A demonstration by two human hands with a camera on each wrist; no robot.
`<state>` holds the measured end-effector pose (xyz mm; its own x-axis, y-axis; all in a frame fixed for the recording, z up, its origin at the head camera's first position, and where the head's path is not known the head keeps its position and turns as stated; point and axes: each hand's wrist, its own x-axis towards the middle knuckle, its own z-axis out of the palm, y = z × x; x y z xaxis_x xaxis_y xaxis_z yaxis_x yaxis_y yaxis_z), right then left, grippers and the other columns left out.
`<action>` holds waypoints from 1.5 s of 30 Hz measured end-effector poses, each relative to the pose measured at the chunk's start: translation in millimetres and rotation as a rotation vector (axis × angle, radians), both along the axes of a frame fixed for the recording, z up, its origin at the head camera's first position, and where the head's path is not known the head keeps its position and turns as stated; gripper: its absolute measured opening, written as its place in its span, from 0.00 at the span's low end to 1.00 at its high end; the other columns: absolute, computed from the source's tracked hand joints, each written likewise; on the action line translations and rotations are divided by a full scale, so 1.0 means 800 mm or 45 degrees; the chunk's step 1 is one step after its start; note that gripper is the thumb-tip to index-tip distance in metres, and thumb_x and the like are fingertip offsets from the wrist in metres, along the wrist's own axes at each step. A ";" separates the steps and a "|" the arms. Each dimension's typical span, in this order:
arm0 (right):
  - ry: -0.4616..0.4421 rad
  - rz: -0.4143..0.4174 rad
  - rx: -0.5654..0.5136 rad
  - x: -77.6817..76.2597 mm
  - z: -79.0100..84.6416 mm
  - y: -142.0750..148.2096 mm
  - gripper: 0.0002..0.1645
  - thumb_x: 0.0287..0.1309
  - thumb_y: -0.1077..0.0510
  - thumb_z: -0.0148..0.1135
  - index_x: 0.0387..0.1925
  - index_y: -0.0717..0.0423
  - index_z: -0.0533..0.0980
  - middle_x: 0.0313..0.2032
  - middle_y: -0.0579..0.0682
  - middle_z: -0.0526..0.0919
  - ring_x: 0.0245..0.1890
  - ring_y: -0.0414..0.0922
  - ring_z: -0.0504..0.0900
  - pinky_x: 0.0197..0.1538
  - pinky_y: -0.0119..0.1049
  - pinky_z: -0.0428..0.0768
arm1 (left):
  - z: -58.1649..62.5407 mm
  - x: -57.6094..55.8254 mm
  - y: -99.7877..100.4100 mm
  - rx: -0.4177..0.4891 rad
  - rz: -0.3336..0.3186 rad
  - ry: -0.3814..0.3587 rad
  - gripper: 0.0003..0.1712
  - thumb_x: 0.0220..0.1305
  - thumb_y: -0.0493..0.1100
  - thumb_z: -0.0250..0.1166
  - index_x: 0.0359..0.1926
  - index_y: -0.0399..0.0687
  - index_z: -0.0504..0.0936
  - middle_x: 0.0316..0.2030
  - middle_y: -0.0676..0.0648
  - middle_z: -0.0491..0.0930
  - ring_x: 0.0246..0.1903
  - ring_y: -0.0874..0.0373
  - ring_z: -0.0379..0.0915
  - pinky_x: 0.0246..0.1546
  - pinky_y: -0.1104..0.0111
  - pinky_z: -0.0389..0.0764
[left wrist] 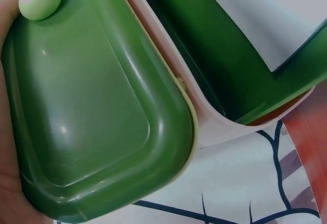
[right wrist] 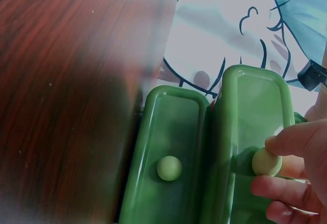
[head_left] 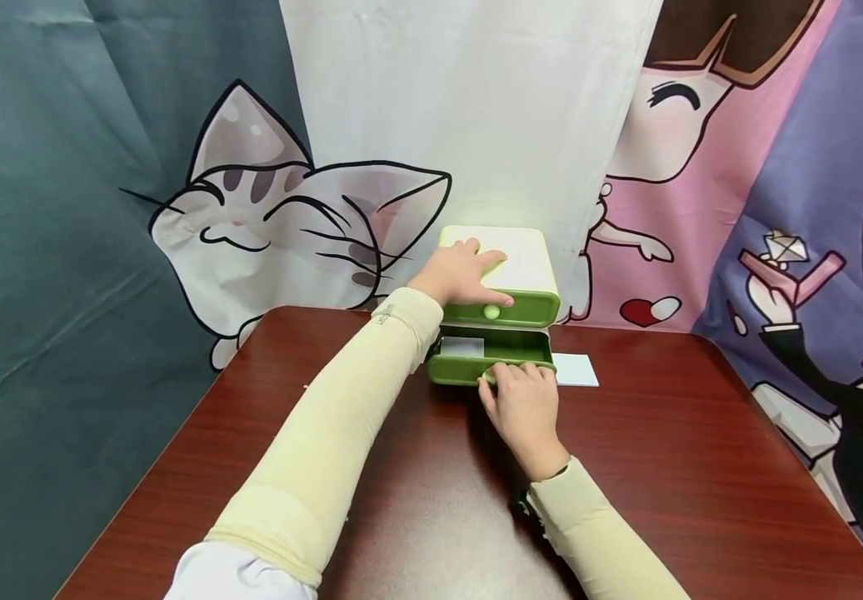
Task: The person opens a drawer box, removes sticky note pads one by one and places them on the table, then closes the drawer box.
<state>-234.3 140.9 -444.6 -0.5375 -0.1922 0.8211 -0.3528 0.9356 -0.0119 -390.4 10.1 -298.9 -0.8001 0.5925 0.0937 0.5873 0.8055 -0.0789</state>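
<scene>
A small drawer box [head_left: 525, 258] has a white top and green drawer fronts. Its upper drawer [left wrist: 87, 96] is closed. The pulled-out drawer [right wrist: 260, 101] below it holds a white card [head_left: 463, 347], also seen in the left wrist view. My left hand [head_left: 461, 273] lies spread over the box's top and front, its thumb beside the upper drawer's round knob [head_left: 491, 312]. With thumb and fingers, my right hand [head_left: 525, 408] pinches the pale green knob [right wrist: 266, 162] of the pulled-out drawer. Another closed drawer [right wrist: 179, 117] with a free knob appears lower down in the right wrist view.
A white card [head_left: 576, 370] lies on the reddish-brown table [head_left: 671, 450], right of the box. Behind the table hangs a curtain [head_left: 469, 108] printed with a cat and cartoon figures, close to the back of the box.
</scene>
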 end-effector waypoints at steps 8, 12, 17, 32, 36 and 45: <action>-0.024 0.011 0.003 0.008 0.000 0.000 0.12 0.49 0.52 0.73 0.26 0.52 0.78 0.24 0.49 0.85 0.29 0.54 0.79 0.37 0.51 0.73 | -0.004 -0.006 0.002 -0.002 0.013 -0.002 0.56 0.51 0.87 0.51 0.77 0.73 0.57 0.66 0.45 0.65 0.60 0.49 0.67 0.55 0.55 0.74; -0.045 0.003 0.016 0.012 0.000 -0.002 0.12 0.49 0.52 0.73 0.26 0.52 0.78 0.24 0.49 0.85 0.28 0.54 0.79 0.36 0.51 0.73 | -0.003 -0.004 0.000 0.007 0.005 -0.001 0.55 0.52 0.87 0.51 0.77 0.72 0.58 0.66 0.45 0.65 0.61 0.48 0.67 0.56 0.54 0.73; -0.047 -0.006 0.029 0.020 0.003 -0.005 0.12 0.48 0.52 0.74 0.25 0.52 0.77 0.22 0.48 0.85 0.27 0.53 0.79 0.37 0.50 0.73 | -0.001 0.000 -0.002 0.014 -0.009 0.003 0.55 0.52 0.87 0.51 0.77 0.71 0.58 0.66 0.44 0.66 0.60 0.49 0.67 0.56 0.54 0.73; -0.047 0.002 0.067 0.037 0.006 -0.009 0.13 0.47 0.53 0.72 0.23 0.52 0.75 0.19 0.48 0.83 0.24 0.53 0.77 0.39 0.50 0.72 | 0.000 0.002 -0.004 0.023 -0.004 -0.003 0.56 0.52 0.87 0.51 0.78 0.71 0.57 0.66 0.44 0.65 0.62 0.48 0.66 0.55 0.53 0.74; -0.077 -0.011 0.063 0.043 0.007 -0.011 0.13 0.48 0.53 0.74 0.23 0.52 0.75 0.20 0.48 0.83 0.24 0.52 0.77 0.40 0.51 0.71 | -0.001 0.003 -0.004 0.027 -0.005 0.007 0.55 0.52 0.87 0.51 0.77 0.71 0.58 0.65 0.44 0.66 0.61 0.49 0.67 0.55 0.54 0.74; -0.306 -0.135 0.121 0.063 0.028 -0.016 0.18 0.50 0.48 0.74 0.26 0.55 0.75 0.16 0.52 0.80 0.23 0.55 0.81 0.40 0.50 0.73 | -0.002 0.003 -0.004 0.030 -0.004 0.008 0.55 0.52 0.87 0.51 0.77 0.72 0.58 0.65 0.45 0.66 0.60 0.50 0.67 0.54 0.54 0.74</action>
